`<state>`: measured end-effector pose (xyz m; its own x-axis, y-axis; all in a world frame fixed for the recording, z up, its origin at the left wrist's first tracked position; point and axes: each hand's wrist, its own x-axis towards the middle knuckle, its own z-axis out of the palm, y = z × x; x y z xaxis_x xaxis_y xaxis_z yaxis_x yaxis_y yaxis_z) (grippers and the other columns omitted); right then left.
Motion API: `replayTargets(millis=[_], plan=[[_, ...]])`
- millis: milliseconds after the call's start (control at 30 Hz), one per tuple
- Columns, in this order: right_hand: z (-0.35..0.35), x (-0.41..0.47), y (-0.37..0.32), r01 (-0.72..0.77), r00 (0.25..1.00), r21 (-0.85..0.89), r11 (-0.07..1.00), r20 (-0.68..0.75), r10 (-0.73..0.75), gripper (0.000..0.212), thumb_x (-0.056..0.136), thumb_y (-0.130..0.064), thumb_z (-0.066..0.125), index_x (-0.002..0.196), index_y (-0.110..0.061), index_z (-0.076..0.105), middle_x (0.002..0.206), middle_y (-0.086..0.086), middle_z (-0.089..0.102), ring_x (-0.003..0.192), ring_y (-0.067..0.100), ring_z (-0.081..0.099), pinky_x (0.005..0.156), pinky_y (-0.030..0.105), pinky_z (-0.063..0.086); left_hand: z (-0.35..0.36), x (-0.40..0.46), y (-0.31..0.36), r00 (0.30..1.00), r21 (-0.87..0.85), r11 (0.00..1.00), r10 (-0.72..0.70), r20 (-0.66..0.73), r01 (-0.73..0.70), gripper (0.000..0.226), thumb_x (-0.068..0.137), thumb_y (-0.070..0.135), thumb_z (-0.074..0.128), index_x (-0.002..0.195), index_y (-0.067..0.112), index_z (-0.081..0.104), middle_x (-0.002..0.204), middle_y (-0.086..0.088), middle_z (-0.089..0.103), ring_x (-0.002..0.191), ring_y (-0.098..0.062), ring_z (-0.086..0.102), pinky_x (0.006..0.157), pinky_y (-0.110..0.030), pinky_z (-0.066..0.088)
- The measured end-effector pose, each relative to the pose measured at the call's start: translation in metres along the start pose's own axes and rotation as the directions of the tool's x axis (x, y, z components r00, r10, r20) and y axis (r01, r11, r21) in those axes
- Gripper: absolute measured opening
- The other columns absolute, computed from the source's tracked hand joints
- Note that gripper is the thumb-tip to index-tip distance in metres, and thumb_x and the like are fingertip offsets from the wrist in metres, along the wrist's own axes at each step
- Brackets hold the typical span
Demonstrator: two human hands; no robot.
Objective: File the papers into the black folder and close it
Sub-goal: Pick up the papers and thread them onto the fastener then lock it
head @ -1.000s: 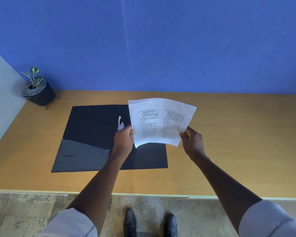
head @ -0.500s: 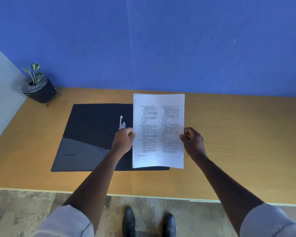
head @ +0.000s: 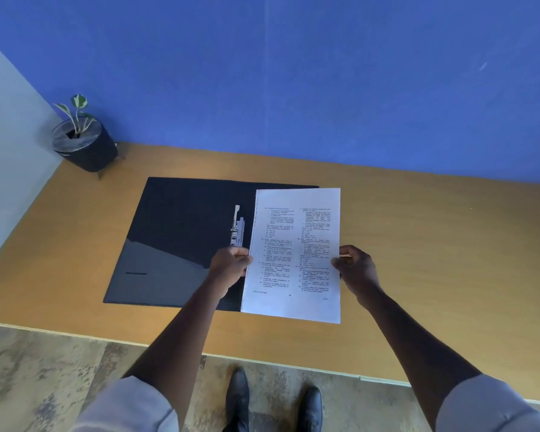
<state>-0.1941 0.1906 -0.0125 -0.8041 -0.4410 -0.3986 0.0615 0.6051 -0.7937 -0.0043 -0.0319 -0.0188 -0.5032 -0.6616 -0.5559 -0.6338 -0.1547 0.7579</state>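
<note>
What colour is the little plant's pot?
The round plant pot in the desk's corner is black with a grey top, shown in the head view.

Soft, even daylight, moderately bright. A pale sheen falls across the black folder point(head: 156, 263) toward 9 o'clock. The plant pot point(head: 85, 148) casts a faint shadow. Wide-angle bending curves the table point(head: 449, 260) edges; print on the papers point(head: 293, 254) is blurred.

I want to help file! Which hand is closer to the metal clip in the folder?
Left hand. It grips the papers on the edge beside the metal clip; the right hand holds the far edge.
</note>
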Motion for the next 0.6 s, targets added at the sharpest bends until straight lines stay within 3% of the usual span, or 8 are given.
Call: replayTargets(millis=[133,367,600], plan=[[0.011,0.009,-0.001,-0.003,1.000,-0.008,1.000,0.031,0.004,0.010,0.090,-0.017,0.065,0.094,-0.026,0.068,0.081,-0.004,0.075,0.062,0.014,0.061,0.056,0.028,0.045,-0.005,0.003,-0.005,0.997,0.059,0.995,-0.074,0.002,0.074,0.028,0.091,0.009,0.065,0.119,0.015,0.066,0.099,-0.007,0.073,0.086,-0.026,0.072,0.069,-0.035,0.060],[0.025,0.023,-0.006,-0.036,0.999,-0.033,0.999,0.030,0.037,0.009,0.088,-0.017,0.064,0.094,-0.024,0.069,0.083,-0.003,0.076,0.060,0.015,0.059,0.054,0.027,0.042,-0.007,0.018,-0.013,0.994,0.176,0.984,-0.015,-0.106,0.033,0.035,0.082,0.006,0.064,0.115,0.014,0.071,0.103,-0.006,0.075,0.093,-0.025,0.071,0.084,-0.042,0.060],[0.032,0.029,-0.008,-0.042,0.999,-0.050,0.998,0.032,0.044,0.010,0.089,-0.019,0.064,0.095,-0.025,0.069,0.083,-0.005,0.076,0.061,0.017,0.061,0.051,0.026,0.043,-0.004,0.026,-0.015,0.979,0.226,0.974,0.027,-0.201,0.020,0.025,0.084,0.006,0.065,0.107,0.010,0.075,0.103,-0.005,0.076,0.094,-0.019,0.070,0.076,-0.023,0.051]])
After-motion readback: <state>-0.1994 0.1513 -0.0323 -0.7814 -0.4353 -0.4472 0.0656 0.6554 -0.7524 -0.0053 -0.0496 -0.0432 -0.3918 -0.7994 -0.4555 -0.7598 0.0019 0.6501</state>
